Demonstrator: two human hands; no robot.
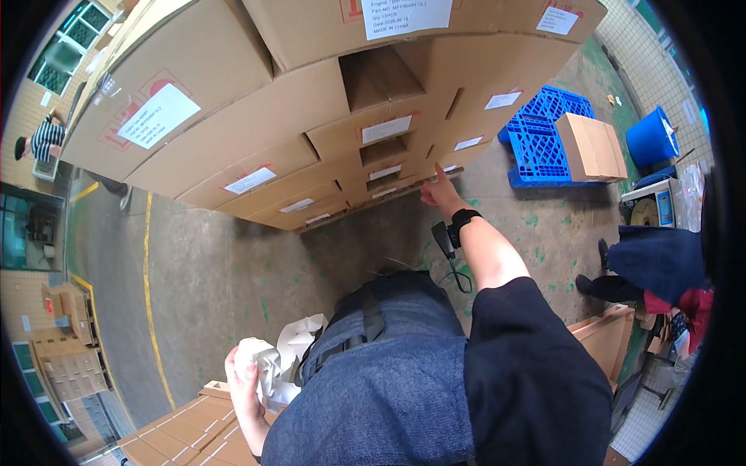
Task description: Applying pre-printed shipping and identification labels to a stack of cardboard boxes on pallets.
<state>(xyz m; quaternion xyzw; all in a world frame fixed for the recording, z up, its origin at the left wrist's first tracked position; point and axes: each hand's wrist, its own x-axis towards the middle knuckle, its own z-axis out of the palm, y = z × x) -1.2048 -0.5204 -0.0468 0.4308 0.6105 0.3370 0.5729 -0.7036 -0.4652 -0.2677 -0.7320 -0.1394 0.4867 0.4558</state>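
Observation:
My left hand [245,388] is low on the left, its fingers closed around a roll of white paper [260,357] with a loose strip hanging beside my apron. My right hand [441,193] reaches forward, index finger stretched out toward the lower cartons and the other fingers partly curled. Nothing shows in it. In front of me rises a tall stack of brown cartons [311,93] with white labels on their faces. One label [468,144] is just beyond my pointing finger. A black device [444,239] with a cord hangs by my right wrist, next to a black wristband [464,220].
At the right stands a blue plastic pallet [536,140] with a brown carton [594,147] on it, and a blue bin [651,136] beyond. A person in dark clothes [653,260] is on the right, another in stripes [48,138] far left. More cartons [183,431] lie behind my left hand.

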